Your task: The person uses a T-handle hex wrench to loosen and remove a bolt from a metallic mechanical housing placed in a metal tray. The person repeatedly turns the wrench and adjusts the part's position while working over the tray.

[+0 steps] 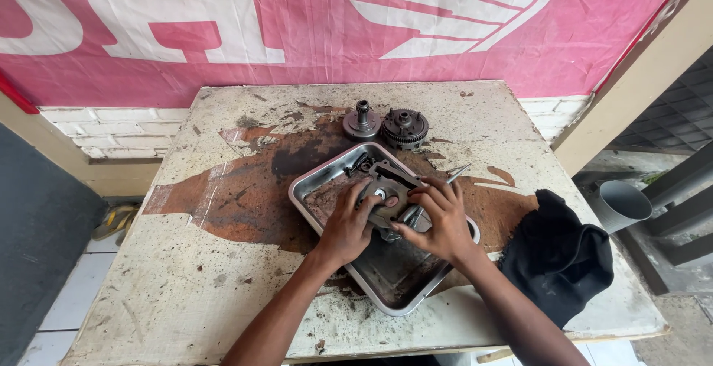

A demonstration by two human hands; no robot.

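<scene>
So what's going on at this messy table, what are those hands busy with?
A person has both hands on a greasy metal engine part lying in a shallow metal tray. The left hand presses on it while the right hand grips its other side. Two round gear-like parts sit behind the tray, and a black rag lies to the right on the stained table.

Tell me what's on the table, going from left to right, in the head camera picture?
Metal tray → left hand → right hand → black cloth. The two gears at the back sit above the tray, so I left them out.
</scene>
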